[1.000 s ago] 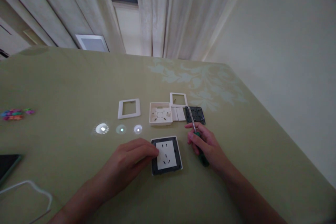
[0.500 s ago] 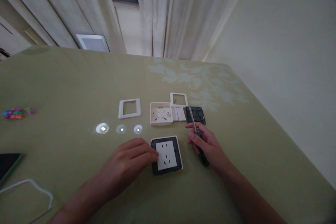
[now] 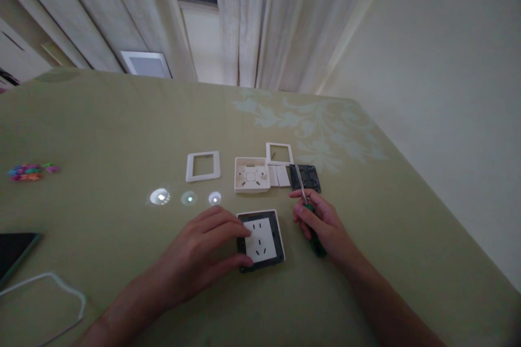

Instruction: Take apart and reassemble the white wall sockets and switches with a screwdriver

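A wall socket (image 3: 260,240) with a white face and black frame sits in a white box on the table in front of me. My left hand (image 3: 207,246) has its fingertips and thumb on the socket's left side, the thumb near the lower left corner. To the right of it, my right hand (image 3: 319,219) is closed around a screwdriver (image 3: 315,239) with a green handle. Its metal shaft points away from me, over a black socket back (image 3: 307,178). The tip is apart from the wall socket.
Behind the socket lie an open white mounting box (image 3: 251,176), white cover pieces (image 3: 279,176) and two white frames, one on the left (image 3: 203,166), one on the right (image 3: 279,153). Small colourful pieces (image 3: 28,172), a dark flat object (image 3: 16,255) and a white cable (image 3: 67,290) are at left.
My left thumb has come into view on the socket's lower left, and the fingers have spread from it. The right hand still holds the screwdriver. The whole view has shifted slightly.
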The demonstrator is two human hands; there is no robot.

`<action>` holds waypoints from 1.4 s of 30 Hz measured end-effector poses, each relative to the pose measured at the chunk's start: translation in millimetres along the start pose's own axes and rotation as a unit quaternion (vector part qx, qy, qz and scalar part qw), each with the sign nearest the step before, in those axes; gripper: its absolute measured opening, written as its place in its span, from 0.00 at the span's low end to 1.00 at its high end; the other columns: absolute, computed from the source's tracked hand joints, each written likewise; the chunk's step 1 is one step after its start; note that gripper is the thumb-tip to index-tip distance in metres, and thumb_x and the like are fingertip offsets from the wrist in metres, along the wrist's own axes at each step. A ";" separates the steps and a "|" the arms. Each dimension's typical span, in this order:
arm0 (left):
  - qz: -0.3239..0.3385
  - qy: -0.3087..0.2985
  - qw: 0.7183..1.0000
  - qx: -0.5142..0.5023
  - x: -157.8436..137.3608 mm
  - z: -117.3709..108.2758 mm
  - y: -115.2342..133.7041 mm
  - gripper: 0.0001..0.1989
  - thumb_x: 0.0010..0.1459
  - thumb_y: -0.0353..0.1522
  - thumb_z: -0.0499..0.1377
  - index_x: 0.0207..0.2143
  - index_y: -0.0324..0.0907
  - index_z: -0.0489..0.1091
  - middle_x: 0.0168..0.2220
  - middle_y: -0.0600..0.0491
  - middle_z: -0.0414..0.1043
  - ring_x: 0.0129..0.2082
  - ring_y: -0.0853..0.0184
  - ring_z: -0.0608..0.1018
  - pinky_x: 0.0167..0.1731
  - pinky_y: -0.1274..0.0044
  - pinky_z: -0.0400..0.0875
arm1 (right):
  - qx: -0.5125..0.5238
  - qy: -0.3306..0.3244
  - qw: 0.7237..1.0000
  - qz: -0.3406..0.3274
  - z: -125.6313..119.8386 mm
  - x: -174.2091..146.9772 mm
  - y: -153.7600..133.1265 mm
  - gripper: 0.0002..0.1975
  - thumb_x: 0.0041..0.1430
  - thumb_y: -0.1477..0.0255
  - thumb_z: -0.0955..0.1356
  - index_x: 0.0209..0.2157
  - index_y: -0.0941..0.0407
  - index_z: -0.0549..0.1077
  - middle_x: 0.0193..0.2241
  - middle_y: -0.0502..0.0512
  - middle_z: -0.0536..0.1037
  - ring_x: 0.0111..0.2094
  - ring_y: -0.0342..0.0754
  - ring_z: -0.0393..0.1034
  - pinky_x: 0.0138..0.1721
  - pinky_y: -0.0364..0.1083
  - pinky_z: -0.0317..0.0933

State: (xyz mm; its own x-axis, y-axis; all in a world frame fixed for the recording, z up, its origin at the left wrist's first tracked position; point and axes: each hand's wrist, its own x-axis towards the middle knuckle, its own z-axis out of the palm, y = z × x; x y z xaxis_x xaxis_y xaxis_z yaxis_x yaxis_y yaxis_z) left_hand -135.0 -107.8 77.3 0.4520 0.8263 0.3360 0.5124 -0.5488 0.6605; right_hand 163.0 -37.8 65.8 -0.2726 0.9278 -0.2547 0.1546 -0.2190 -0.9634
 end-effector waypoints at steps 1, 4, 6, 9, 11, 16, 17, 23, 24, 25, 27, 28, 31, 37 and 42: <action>-0.020 -0.010 1.000 0.016 -0.6 -0.4 0.7 0.24 0.66 0.42 0.71 0.61 0.49 0.72 0.54 0.47 0.80 0.52 0.55 0.81 0.50 0.64 0.81 | 0.000 -0.001 1.000 0.000 -0.1 0.0 0.3 0.26 0.64 0.50 0.74 0.53 0.53 0.73 0.30 0.46 0.74 0.20 0.39 0.59 0.22 0.42 0.53; -0.056 -0.046 0.995 0.066 -2.4 0.2 2.0 0.46 0.56 0.49 0.77 0.70 0.50 0.63 0.66 0.43 0.72 0.62 0.45 0.75 0.59 0.52 0.76 | 0.001 0.000 1.000 0.000 -0.2 0.1 1.2 0.26 0.64 0.50 0.73 0.53 0.53 0.73 0.30 0.46 0.74 0.20 0.39 0.59 0.22 0.42 0.53; -0.062 -0.064 0.993 0.080 -3.4 2.0 1.9 0.48 0.54 0.48 0.78 0.71 0.51 0.61 0.67 0.44 0.70 0.63 0.43 0.74 0.61 0.49 0.75 | 0.001 0.002 1.000 -0.001 -0.1 0.1 1.4 0.26 0.64 0.50 0.73 0.53 0.53 0.73 0.30 0.46 0.74 0.20 0.39 0.60 0.22 0.42 0.54; -0.073 -0.074 0.991 0.081 -4.7 4.9 1.7 0.46 0.55 0.42 0.77 0.70 0.52 0.61 0.68 0.45 0.70 0.64 0.44 0.73 0.62 0.49 0.74 | -0.003 0.003 1.000 -0.002 0.5 -0.2 0.5 0.26 0.64 0.50 0.73 0.53 0.53 0.73 0.30 0.46 0.75 0.20 0.39 0.60 0.22 0.42 0.54; -0.084 -0.072 0.991 0.069 -5.5 6.2 2.0 0.45 0.55 0.40 0.77 0.70 0.51 0.60 0.68 0.45 0.68 0.65 0.45 0.72 0.63 0.49 0.74 | -0.005 0.001 1.000 -0.001 0.9 -0.6 -0.5 0.26 0.64 0.50 0.73 0.53 0.53 0.73 0.30 0.47 0.75 0.20 0.39 0.60 0.22 0.42 0.54; -0.114 -0.068 0.991 0.016 -5.0 8.3 3.4 0.45 0.51 0.37 0.78 0.67 0.51 0.61 0.68 0.44 0.65 0.67 0.45 0.70 0.65 0.50 0.72 | -0.007 0.001 1.000 0.000 0.2 -0.1 -1.2 0.28 0.63 0.48 0.74 0.53 0.54 0.73 0.30 0.47 0.74 0.20 0.39 0.60 0.22 0.42 0.54; -0.115 -0.066 0.991 0.007 -4.2 8.8 3.5 0.44 0.51 0.36 0.78 0.66 0.51 0.61 0.68 0.44 0.65 0.67 0.45 0.70 0.64 0.50 0.73 | -0.006 0.001 1.000 -0.001 -0.1 0.2 -0.8 0.28 0.62 0.48 0.74 0.53 0.54 0.73 0.30 0.47 0.74 0.20 0.39 0.60 0.22 0.42 0.54; -0.103 -0.041 0.993 -0.029 2.3 10.9 2.1 0.43 0.53 0.35 0.76 0.66 0.52 0.59 0.65 0.44 0.68 0.65 0.46 0.72 0.64 0.50 0.72 | -0.006 0.004 1.000 -0.003 -0.5 0.5 0.2 0.26 0.63 0.49 0.74 0.52 0.53 0.73 0.30 0.46 0.74 0.20 0.39 0.59 0.21 0.42 0.53; -0.101 -0.040 0.994 -0.033 3.3 10.9 1.2 0.43 0.53 0.35 0.76 0.66 0.52 0.59 0.64 0.44 0.68 0.64 0.47 0.72 0.64 0.50 0.72 | -0.006 0.005 1.000 -0.003 -0.2 0.3 -0.2 0.26 0.63 0.50 0.74 0.52 0.53 0.73 0.30 0.47 0.74 0.20 0.39 0.59 0.21 0.42 0.53; -0.099 -0.041 0.994 -0.037 4.1 10.6 0.3 0.43 0.54 0.35 0.76 0.66 0.52 0.59 0.64 0.45 0.69 0.64 0.47 0.73 0.64 0.51 0.72 | -0.005 0.005 1.000 -0.003 0.0 0.1 -0.6 0.26 0.63 0.50 0.74 0.52 0.53 0.73 0.30 0.47 0.74 0.20 0.39 0.59 0.21 0.42 0.53; -0.098 -0.048 0.993 -0.046 5.1 9.8 -1.6 0.43 0.54 0.35 0.76 0.66 0.53 0.59 0.64 0.45 0.69 0.64 0.48 0.73 0.64 0.52 0.72 | -0.004 0.004 1.000 -0.003 0.5 -0.1 -1.5 0.26 0.63 0.50 0.74 0.52 0.53 0.73 0.29 0.47 0.74 0.20 0.39 0.60 0.22 0.42 0.53; -0.097 -0.052 0.993 -0.050 5.3 9.4 -2.3 0.43 0.54 0.34 0.76 0.67 0.53 0.60 0.65 0.46 0.70 0.64 0.49 0.74 0.63 0.52 0.73 | -0.004 0.003 1.000 -0.003 0.6 -0.1 -1.8 0.26 0.63 0.50 0.74 0.52 0.53 0.73 0.29 0.47 0.74 0.20 0.39 0.60 0.22 0.42 0.53; -0.097 -0.052 0.993 -0.053 4.8 8.5 -3.3 0.43 0.53 0.34 0.77 0.67 0.53 0.61 0.65 0.46 0.71 0.64 0.49 0.75 0.63 0.53 0.74 | -0.003 0.002 1.000 -0.005 0.1 0.4 -1.5 0.26 0.63 0.50 0.74 0.52 0.54 0.73 0.29 0.47 0.74 0.20 0.39 0.60 0.22 0.42 0.54; -0.100 -0.042 0.993 -0.055 3.6 8.7 -2.0 0.43 0.54 0.34 0.76 0.68 0.53 0.62 0.65 0.45 0.72 0.64 0.49 0.76 0.63 0.53 0.75 | -0.001 0.005 1.000 -0.006 -1.3 0.7 1.6 0.26 0.63 0.49 0.74 0.52 0.53 0.73 0.30 0.46 0.74 0.20 0.39 0.60 0.22 0.42 0.54; -0.110 -0.043 0.992 -0.047 2.4 9.4 -5.2 0.45 0.53 0.37 0.78 0.69 0.53 0.64 0.67 0.44 0.71 0.65 0.47 0.76 0.63 0.51 0.75 | -0.004 0.002 1.000 -0.004 -0.5 0.0 0.0 0.26 0.63 0.49 0.74 0.52 0.53 0.73 0.30 0.46 0.74 0.20 0.40 0.60 0.22 0.42 0.54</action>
State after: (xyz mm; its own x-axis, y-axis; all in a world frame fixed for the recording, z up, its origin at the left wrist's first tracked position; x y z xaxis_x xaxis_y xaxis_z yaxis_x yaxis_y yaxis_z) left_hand -129.7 -104.2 68.3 0.4001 0.9084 0.1211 0.5373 -0.3396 0.7720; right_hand 163.5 -37.7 65.8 -0.2711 0.9305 -0.2463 0.1602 -0.2087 -0.9648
